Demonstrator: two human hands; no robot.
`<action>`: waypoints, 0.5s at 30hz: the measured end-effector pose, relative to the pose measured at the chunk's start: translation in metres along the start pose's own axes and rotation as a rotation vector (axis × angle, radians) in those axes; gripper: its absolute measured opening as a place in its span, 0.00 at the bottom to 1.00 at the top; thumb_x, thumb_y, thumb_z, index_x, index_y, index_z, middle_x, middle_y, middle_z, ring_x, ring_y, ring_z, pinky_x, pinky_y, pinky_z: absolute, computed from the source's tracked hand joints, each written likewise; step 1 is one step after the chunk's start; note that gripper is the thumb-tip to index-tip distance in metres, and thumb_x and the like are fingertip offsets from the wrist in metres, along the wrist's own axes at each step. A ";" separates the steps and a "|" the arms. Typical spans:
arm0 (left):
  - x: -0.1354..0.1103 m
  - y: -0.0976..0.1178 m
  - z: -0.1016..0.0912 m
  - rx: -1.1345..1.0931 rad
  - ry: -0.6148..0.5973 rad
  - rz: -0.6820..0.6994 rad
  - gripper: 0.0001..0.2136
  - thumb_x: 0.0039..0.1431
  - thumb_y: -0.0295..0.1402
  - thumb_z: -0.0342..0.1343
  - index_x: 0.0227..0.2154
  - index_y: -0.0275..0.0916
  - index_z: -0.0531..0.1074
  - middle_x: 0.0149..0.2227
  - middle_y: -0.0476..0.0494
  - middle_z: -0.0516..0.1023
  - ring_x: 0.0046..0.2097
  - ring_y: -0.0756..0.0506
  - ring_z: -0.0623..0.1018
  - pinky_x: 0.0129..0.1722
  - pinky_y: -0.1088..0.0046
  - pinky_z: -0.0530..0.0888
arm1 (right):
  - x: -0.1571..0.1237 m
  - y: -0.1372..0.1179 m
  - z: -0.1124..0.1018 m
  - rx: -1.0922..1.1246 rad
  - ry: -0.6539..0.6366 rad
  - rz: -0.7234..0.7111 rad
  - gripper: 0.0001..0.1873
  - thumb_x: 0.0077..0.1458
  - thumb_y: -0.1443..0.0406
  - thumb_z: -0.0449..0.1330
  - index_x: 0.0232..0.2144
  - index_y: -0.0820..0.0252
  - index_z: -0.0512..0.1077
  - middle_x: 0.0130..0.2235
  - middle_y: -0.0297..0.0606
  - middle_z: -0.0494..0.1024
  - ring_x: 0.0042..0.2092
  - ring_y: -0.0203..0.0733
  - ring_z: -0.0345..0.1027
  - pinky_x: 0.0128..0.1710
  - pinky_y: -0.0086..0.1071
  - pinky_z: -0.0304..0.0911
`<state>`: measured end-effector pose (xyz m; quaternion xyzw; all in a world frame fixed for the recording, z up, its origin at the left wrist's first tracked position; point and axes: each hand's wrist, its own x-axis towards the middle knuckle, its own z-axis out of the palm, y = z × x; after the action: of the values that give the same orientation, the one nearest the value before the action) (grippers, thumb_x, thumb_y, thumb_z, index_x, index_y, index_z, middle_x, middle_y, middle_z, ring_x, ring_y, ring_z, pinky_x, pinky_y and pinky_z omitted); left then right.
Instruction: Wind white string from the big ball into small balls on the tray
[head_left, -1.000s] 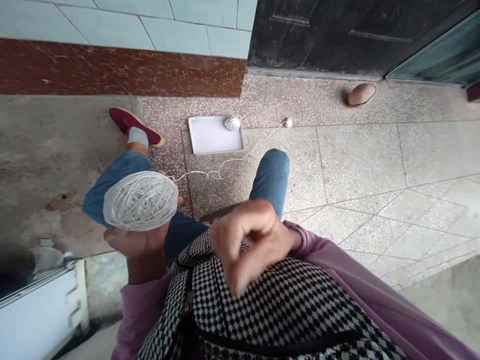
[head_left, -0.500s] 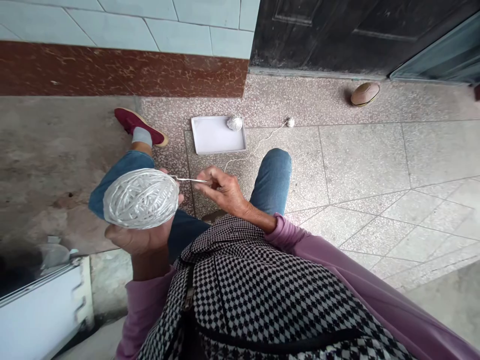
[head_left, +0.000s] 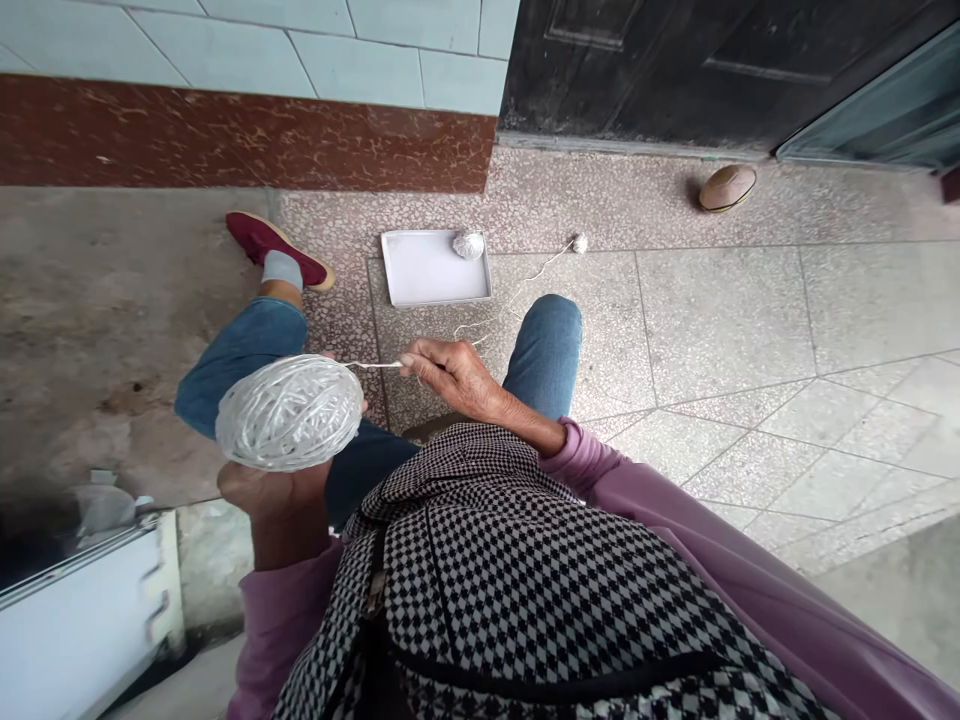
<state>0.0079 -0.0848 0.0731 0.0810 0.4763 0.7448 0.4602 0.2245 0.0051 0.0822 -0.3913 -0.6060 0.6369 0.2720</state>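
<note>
1. Left: the white yarn ball (head_left: 289,412) blocks the path just beyond the fingers (head_left: 420,365), with the thread (head_left: 373,365) spanning the gap.
2. Right: the denim knee (head_left: 547,355) stands near.
3. Below: the checked jacket (head_left: 480,570) closes the way.
4. Ahead: free room above the terrazzo floor (head_left: 720,320), up to the white tray (head_left: 420,270).

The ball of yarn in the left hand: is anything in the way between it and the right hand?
Nothing visible is: only a short white strand runs from the ball of yarn, held in the left hand, to the right hand.

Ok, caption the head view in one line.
Left hand cradles a white yarn ball; right hand pinches its strand, which trails to a small ball on the terrazzo floor.
</note>
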 end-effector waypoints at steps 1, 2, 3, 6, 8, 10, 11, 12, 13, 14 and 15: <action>0.002 0.000 -0.001 -0.008 0.013 0.003 0.45 0.48 0.72 0.79 0.63 0.48 0.91 0.78 0.32 0.86 0.89 0.12 0.69 0.72 0.32 0.91 | -0.001 0.002 0.000 0.018 -0.034 0.004 0.24 0.92 0.48 0.69 0.42 0.54 0.77 0.32 0.29 0.69 0.39 0.42 0.66 0.41 0.36 0.60; 0.004 -0.001 -0.001 -0.015 0.014 0.005 0.47 0.48 0.74 0.78 0.63 0.47 0.90 0.78 0.31 0.85 0.89 0.12 0.70 0.72 0.32 0.91 | -0.003 0.003 0.000 0.040 -0.058 0.002 0.22 0.91 0.49 0.71 0.44 0.54 0.78 0.32 0.28 0.68 0.38 0.42 0.65 0.40 0.35 0.59; 0.006 -0.002 -0.001 -0.025 0.013 0.008 0.48 0.47 0.75 0.77 0.63 0.46 0.90 0.78 0.30 0.85 0.88 0.11 0.71 0.71 0.32 0.91 | -0.003 0.005 0.001 0.061 -0.070 -0.006 0.20 0.89 0.50 0.73 0.46 0.55 0.78 0.31 0.26 0.66 0.37 0.41 0.62 0.39 0.34 0.58; 0.010 -0.005 0.000 -0.046 -0.011 0.006 0.48 0.47 0.78 0.76 0.62 0.47 0.89 0.76 0.30 0.86 0.85 0.12 0.75 0.72 0.30 0.90 | -0.005 0.006 0.002 0.082 -0.041 -0.042 0.16 0.84 0.55 0.79 0.53 0.55 0.79 0.30 0.20 0.58 0.33 0.38 0.54 0.38 0.33 0.54; 0.009 -0.007 0.000 -0.031 -0.005 0.011 0.49 0.45 0.79 0.76 0.61 0.47 0.89 0.75 0.29 0.87 0.84 0.12 0.75 0.72 0.28 0.88 | -0.005 0.005 0.001 0.063 0.004 -0.064 0.14 0.83 0.56 0.79 0.51 0.56 0.81 0.29 0.19 0.58 0.33 0.37 0.53 0.39 0.34 0.54; 0.005 -0.008 -0.001 0.022 -0.005 -0.001 0.52 0.40 0.78 0.78 0.61 0.46 0.88 0.74 0.26 0.87 0.85 0.11 0.74 0.74 0.26 0.87 | -0.005 0.001 0.000 0.041 0.068 -0.066 0.12 0.83 0.58 0.77 0.47 0.56 0.82 0.29 0.23 0.63 0.34 0.38 0.56 0.40 0.36 0.55; 0.002 -0.008 -0.001 0.048 -0.007 -0.015 0.52 0.38 0.76 0.79 0.61 0.46 0.89 0.73 0.26 0.87 0.85 0.10 0.73 0.75 0.26 0.86 | -0.005 -0.001 -0.001 0.031 0.098 -0.057 0.11 0.83 0.59 0.76 0.45 0.55 0.83 0.30 0.25 0.67 0.35 0.39 0.58 0.41 0.37 0.55; -0.001 -0.008 -0.001 0.067 -0.010 -0.034 0.52 0.37 0.73 0.80 0.62 0.46 0.89 0.73 0.26 0.87 0.85 0.10 0.73 0.75 0.27 0.86 | -0.005 -0.004 -0.002 0.023 0.125 -0.045 0.12 0.83 0.60 0.76 0.43 0.54 0.83 0.31 0.27 0.71 0.35 0.39 0.60 0.41 0.38 0.56; -0.004 -0.009 -0.002 0.078 -0.009 -0.051 0.50 0.36 0.71 0.81 0.61 0.46 0.90 0.73 0.27 0.88 0.85 0.09 0.74 0.75 0.27 0.87 | -0.005 -0.006 -0.003 0.016 0.142 -0.035 0.12 0.84 0.60 0.76 0.42 0.54 0.83 0.33 0.29 0.74 0.36 0.40 0.61 0.42 0.38 0.58; -0.006 -0.010 -0.004 0.080 -0.006 -0.067 0.49 0.37 0.69 0.81 0.61 0.47 0.90 0.72 0.28 0.88 0.84 0.10 0.74 0.74 0.28 0.87 | -0.004 -0.009 -0.004 0.013 0.148 -0.032 0.13 0.84 0.60 0.76 0.42 0.54 0.83 0.34 0.30 0.77 0.37 0.40 0.63 0.42 0.38 0.59; -0.006 -0.011 -0.007 0.072 0.001 -0.078 0.47 0.38 0.68 0.80 0.61 0.48 0.90 0.72 0.29 0.88 0.84 0.10 0.75 0.73 0.29 0.88 | -0.003 -0.011 -0.005 0.010 0.147 -0.037 0.14 0.85 0.59 0.76 0.41 0.54 0.83 0.35 0.32 0.78 0.38 0.40 0.64 0.43 0.37 0.61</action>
<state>0.0139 -0.0927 0.0626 0.0783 0.5058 0.7087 0.4855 0.2287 0.0066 0.0936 -0.4243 -0.5883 0.6045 0.3295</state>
